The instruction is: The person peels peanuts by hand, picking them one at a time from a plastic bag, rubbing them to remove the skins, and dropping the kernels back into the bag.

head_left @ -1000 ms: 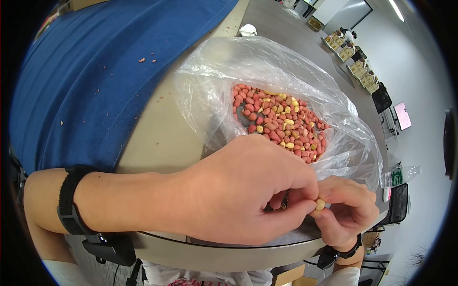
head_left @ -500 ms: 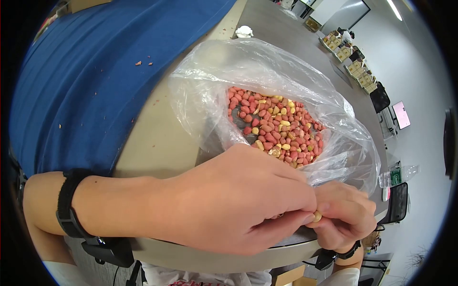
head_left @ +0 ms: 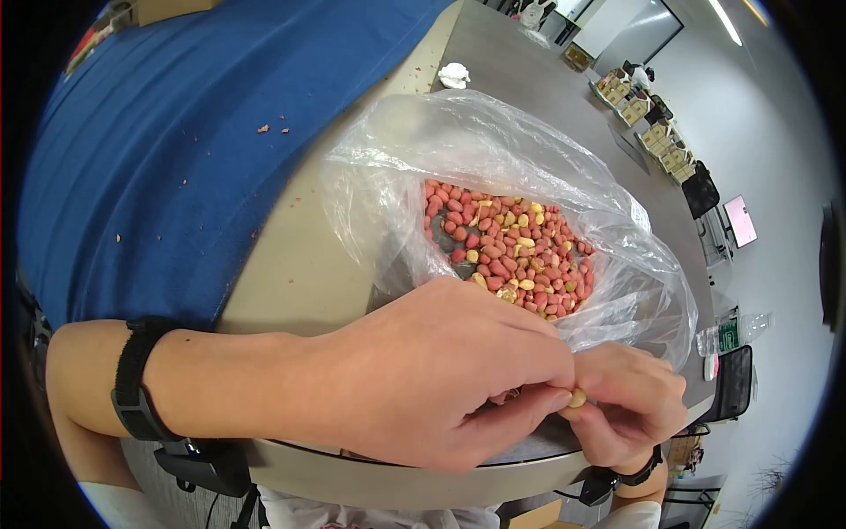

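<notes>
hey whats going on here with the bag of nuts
A person pinches a single pale peanut between the fingertips of both hands. The left hand and the right hand meet at the near edge of the table. Just behind them lies an open clear plastic bag holding a pile of red-skinned and pale nuts. A blue cloth dotted with crumbs lies to the left.

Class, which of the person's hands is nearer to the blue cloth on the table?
Left. The left hand lies a little right of the blue cloth in the picture; the right hand is farther right, past the left hand; both pinch one peanut.
</notes>
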The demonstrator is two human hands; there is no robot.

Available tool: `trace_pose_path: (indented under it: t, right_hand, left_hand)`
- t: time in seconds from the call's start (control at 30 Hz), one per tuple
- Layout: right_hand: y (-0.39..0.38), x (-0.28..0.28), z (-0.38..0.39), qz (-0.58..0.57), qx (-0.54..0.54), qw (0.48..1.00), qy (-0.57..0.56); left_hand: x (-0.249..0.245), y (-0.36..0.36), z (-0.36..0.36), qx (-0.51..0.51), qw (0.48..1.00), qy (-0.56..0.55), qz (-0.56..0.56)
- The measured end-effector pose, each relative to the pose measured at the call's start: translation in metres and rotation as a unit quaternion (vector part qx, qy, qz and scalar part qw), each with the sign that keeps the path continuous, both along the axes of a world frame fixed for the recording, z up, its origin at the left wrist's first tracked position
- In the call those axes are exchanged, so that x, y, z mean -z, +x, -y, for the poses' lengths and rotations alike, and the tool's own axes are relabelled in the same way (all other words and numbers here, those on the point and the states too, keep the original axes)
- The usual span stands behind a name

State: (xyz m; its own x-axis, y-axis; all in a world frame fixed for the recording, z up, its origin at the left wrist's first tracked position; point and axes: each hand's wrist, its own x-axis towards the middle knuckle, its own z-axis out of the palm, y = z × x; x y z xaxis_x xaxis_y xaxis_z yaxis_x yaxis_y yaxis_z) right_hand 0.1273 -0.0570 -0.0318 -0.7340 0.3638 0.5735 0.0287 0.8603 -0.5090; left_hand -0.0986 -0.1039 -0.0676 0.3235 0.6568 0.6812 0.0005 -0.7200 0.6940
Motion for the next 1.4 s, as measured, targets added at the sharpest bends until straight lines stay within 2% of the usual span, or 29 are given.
trace_pose_path:
  t: [0.43,0.87,0.97,1.03,1.13,1.2,1.23,1.4]
  right_hand:
    - [0.000,0.000,0.001,-0.015,0.001,0.999,-0.052]
    - [0.002,-0.002,0.001,-0.014,0.005,1.000,-0.010]
    - [-0.003,-0.001,0.000,-0.017,0.008,1.000,0.011]
    - [-0.002,0.001,0.007,-0.004,0.071,0.997,0.029]
    - [-0.006,-0.005,0.009,-0.025,0.055,0.997,0.038]
    - [-0.008,-0.016,0.016,0.006,0.068,0.998,-0.014]
    - [-0.009,-0.016,0.016,-0.002,0.065,0.998,-0.010]
    - [-0.009,-0.017,0.017,0.005,0.069,0.997,0.030]
  left_hand:
    - [0.000,0.001,0.000,0.003,1.000,-0.025,0.011]
    - [-0.005,0.000,0.001,-0.017,0.998,-0.055,-0.024]
    - [-0.007,-0.004,0.001,-0.006,0.993,-0.107,-0.049]
    - [-0.009,-0.004,0.002,0.019,0.988,-0.145,-0.040]
    - [-0.009,0.000,0.004,0.005,0.991,-0.131,-0.033]
    - [-0.011,0.001,0.006,-0.003,0.988,-0.147,-0.047]
    - [-0.012,0.001,0.006,-0.004,0.984,-0.171,-0.047]
    - [-0.011,0.001,0.007,-0.018,0.986,-0.154,-0.067]
